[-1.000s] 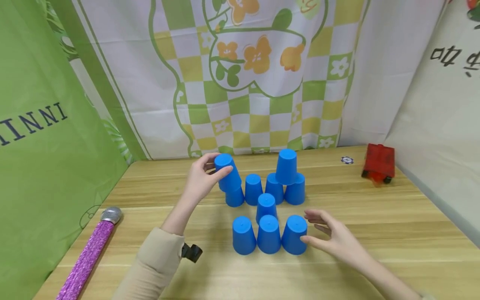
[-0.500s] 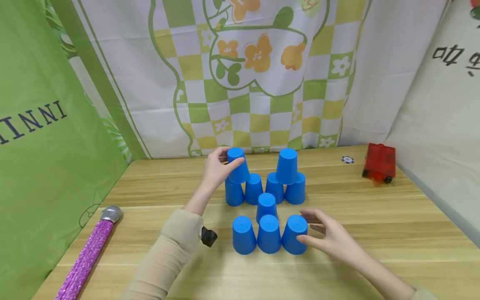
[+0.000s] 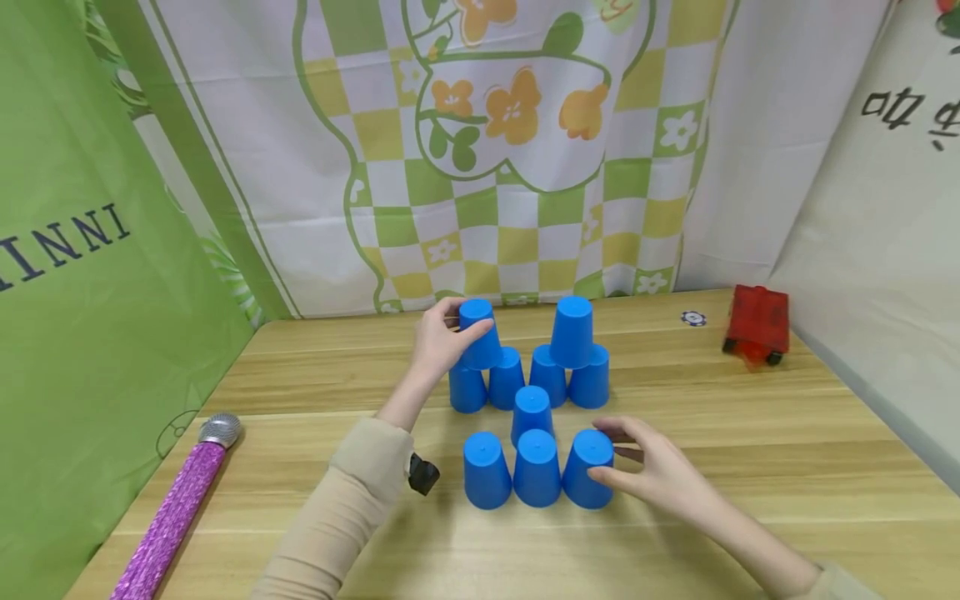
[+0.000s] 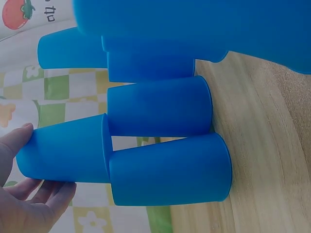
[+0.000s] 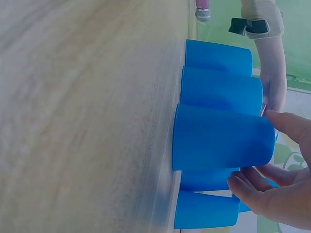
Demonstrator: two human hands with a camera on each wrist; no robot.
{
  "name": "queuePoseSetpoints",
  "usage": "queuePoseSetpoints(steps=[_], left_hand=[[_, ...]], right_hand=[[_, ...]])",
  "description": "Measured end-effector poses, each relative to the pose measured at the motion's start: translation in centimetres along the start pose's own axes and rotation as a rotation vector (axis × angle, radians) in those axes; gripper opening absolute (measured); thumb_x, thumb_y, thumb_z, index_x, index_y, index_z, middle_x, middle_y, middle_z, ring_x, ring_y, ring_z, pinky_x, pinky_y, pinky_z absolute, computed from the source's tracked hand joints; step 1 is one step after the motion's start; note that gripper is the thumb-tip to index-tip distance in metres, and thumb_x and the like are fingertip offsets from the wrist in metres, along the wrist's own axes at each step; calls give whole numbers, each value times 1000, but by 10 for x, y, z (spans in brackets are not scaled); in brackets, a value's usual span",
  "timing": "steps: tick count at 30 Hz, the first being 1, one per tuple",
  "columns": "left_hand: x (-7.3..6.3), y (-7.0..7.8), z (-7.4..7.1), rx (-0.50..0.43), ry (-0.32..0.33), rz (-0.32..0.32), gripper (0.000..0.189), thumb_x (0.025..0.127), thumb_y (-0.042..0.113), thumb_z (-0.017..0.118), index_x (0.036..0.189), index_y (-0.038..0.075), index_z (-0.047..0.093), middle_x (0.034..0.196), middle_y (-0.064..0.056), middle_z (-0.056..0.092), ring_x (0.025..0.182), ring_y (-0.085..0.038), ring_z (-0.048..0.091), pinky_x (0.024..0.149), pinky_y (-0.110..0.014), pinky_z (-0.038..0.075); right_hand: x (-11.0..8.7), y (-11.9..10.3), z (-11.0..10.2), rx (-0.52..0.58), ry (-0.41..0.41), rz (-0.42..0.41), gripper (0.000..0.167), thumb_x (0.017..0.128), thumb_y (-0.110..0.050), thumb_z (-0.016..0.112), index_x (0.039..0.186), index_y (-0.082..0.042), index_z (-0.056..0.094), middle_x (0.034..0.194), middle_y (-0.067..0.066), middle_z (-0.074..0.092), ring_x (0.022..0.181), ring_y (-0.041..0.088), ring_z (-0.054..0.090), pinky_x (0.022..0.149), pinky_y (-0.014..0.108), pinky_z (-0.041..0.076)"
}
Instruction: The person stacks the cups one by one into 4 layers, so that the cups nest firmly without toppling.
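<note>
My left hand [image 3: 437, 340] holds an upside-down blue cup [image 3: 478, 343] between thumb and fingers. In the left wrist view, the rim of this cup [image 4: 68, 151] meets the bases of two blue cups standing below. Beside it, another blue cup [image 3: 572, 332] sits across a second pair. My right hand [image 3: 660, 473] has its thumb and fingers on opposite sides of the right cup [image 3: 587, 479] in the front row of three, near its top. One more blue cup [image 3: 532, 408] stands behind the middle front cup [image 3: 537, 471], which partly hides it.
A microphone [image 3: 176, 500] with a glittery pink handle lies at the left of the wooden table [image 3: 315, 367]. A red toy vehicle [image 3: 759, 323] and a round chip [image 3: 693, 318] are at the back right. A patterned curtain [image 3: 517, 208] hangs behind.
My left hand has moved right with its cup, from over the left back cup to over the gap between the left pair. My right hand has moved slightly left, closer around the right front cup.
</note>
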State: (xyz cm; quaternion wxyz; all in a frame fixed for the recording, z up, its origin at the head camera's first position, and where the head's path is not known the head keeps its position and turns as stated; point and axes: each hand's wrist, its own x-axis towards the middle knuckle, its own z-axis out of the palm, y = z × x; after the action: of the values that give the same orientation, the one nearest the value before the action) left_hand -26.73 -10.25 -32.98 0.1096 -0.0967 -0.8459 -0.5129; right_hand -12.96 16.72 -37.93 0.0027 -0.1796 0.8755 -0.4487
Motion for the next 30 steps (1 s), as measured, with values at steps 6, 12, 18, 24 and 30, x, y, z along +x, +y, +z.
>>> queuePoseSetpoints(steps=[6,12,18,24,30], left_hand=[[-1,1,1,-3,-5,4,50,83,29,72,123,3,56,120,-17,62,112,-32,61,95,-42,51],[-2,0,2,-1,-5,6,51,83,30,73,123,4,56,120,-16,62,112,-32,61,95,-43,51],[-2,-3,2,-11,-3,8,50,82,30,73,122,4,56,118,-16,62,111,-32,61,95,-43,51],[-3,-6,4,-15,0,10,49,83,31,72,122,6,56,119,-15,62,111,-32,61,94,-43,51],[-5,-6,5,-15,15,28,51,83,28,73,124,5,54,119,-16,61,111,-32,61,94,-43,51]], right_hand=[[2,-1,1,-13,-2,5,52,81,-23,75,120,4,54,116,21,60,104,38,61,84,46,55],[4,0,1,-20,-2,15,50,80,-21,75,117,4,55,114,20,61,102,35,62,83,45,56],[6,0,2,-33,-4,25,50,78,-22,77,117,3,56,113,18,62,101,34,62,82,45,56],[6,0,3,-34,-3,31,49,78,-21,77,115,3,56,112,18,62,100,34,62,82,46,56],[5,0,3,-44,13,16,46,78,-20,77,113,2,57,110,17,62,99,33,63,80,43,57]])
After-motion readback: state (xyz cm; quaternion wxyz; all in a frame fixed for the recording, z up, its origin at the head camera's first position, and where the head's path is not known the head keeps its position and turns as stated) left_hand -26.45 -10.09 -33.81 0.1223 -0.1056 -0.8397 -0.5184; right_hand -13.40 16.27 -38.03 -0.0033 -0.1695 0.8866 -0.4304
